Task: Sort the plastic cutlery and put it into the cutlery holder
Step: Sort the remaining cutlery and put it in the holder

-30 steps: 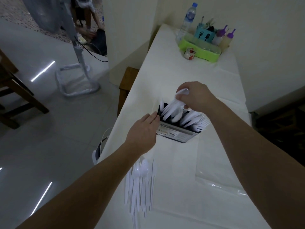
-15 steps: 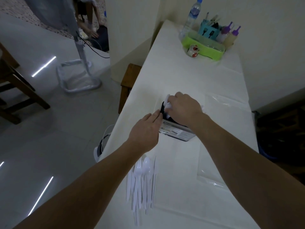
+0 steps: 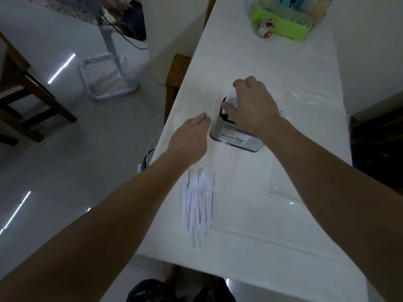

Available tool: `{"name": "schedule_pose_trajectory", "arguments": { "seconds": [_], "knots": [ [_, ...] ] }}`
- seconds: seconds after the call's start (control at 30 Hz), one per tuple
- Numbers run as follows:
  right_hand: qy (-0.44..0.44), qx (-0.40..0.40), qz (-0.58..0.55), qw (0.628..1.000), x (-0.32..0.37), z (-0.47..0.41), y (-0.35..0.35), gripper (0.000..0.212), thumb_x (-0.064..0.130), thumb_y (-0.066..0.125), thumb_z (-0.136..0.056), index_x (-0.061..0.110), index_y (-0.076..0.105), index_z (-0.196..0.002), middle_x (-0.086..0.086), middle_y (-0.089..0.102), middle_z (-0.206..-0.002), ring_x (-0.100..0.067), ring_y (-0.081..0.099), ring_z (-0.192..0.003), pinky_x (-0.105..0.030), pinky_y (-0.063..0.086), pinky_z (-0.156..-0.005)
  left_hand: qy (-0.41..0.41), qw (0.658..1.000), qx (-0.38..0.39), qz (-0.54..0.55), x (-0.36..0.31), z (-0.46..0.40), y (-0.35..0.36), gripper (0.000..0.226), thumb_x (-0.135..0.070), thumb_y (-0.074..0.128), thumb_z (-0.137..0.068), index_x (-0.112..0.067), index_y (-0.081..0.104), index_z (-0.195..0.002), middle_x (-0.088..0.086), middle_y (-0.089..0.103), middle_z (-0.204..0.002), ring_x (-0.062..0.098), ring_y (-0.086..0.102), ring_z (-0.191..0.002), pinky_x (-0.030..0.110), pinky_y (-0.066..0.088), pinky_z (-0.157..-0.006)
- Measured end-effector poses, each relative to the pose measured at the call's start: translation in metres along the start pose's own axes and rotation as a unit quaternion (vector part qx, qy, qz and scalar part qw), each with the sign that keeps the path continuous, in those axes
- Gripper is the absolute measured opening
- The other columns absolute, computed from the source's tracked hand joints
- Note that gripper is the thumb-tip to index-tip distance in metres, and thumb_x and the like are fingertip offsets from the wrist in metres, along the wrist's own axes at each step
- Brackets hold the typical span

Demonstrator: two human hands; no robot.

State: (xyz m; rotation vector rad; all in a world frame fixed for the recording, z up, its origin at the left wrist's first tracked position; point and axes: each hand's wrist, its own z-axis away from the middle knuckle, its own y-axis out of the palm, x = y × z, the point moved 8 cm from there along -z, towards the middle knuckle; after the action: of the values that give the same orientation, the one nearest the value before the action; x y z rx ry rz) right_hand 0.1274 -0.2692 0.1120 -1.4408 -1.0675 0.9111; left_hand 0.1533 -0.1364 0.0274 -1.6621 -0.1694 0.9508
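Note:
A metal cutlery holder point(image 3: 231, 136) with a label stands on the white table point(image 3: 250, 214). White plastic cutlery point(image 3: 229, 103) sticks out of its top, mostly hidden under my right hand point(image 3: 253, 105), which lies over it with fingers curled down on the pieces. My left hand point(image 3: 189, 138) rests flat against the holder's left side, fingers straight. A pile of white plastic cutlery point(image 3: 198, 199) lies on the table near the left edge, just below my left wrist.
A clear plastic bag point(image 3: 301, 149) lies flat to the right of the holder. A green tray point(image 3: 281, 20) with bottles and a small cup point(image 3: 265, 29) stands at the far end. A wooden stool point(image 3: 176, 73) and a fan stand point(image 3: 109, 79) are left of the table.
My right hand has gone down from above the holder onto the cutlery in it, covering most of the pieces. My left hand has stayed beside the holder. The camera has tilted downward.

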Motion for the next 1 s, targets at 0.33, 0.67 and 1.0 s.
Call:
{"name": "schedule_pose_trajectory", "arguments": {
  "seconds": [0.33,0.67,1.0],
  "knots": [
    [0.059,0.019,-0.180,0.982,0.040,0.119,0.048,0.025,0.025,0.058,-0.091,0.011,0.065,-0.109,-0.010,0.064,-0.101,-0.027,0.061,-0.092,-0.036,0.050,-0.078,-0.146,0.989,0.004,0.008,0.047,0.081,0.022,0.025,-0.019,0.047,-0.097,-0.014,0.061,-0.117,0.008,0.063,-0.107,0.025,0.062,-0.095,0.030,0.043,-0.073],
    [0.262,0.167,-0.267,0.913,0.040,0.191,0.150,0.028,0.031,0.059,-0.091,0.015,0.065,-0.113,-0.004,0.068,-0.103,-0.022,0.064,-0.096,-0.027,0.049,-0.080,-0.130,0.990,0.042,-0.037,0.042,0.145,0.059,0.017,-0.026,0.054,-0.095,-0.015,0.063,-0.105,0.002,0.063,-0.093,0.019,0.060,-0.082,0.036,0.056,-0.074],
    [0.348,0.182,-0.274,0.878,0.043,0.182,0.165,0.027,0.040,0.063,-0.085,0.017,0.064,-0.071,0.001,0.063,-0.064,-0.015,0.059,-0.060,-0.031,0.052,-0.062,-0.111,0.992,0.037,-0.051,0.035,0.175,0.071,0.019,-0.030,0.055,-0.093,-0.014,0.062,-0.100,0.002,0.059,-0.089,0.019,0.056,-0.078,0.035,0.054,-0.068]
  ]
}}
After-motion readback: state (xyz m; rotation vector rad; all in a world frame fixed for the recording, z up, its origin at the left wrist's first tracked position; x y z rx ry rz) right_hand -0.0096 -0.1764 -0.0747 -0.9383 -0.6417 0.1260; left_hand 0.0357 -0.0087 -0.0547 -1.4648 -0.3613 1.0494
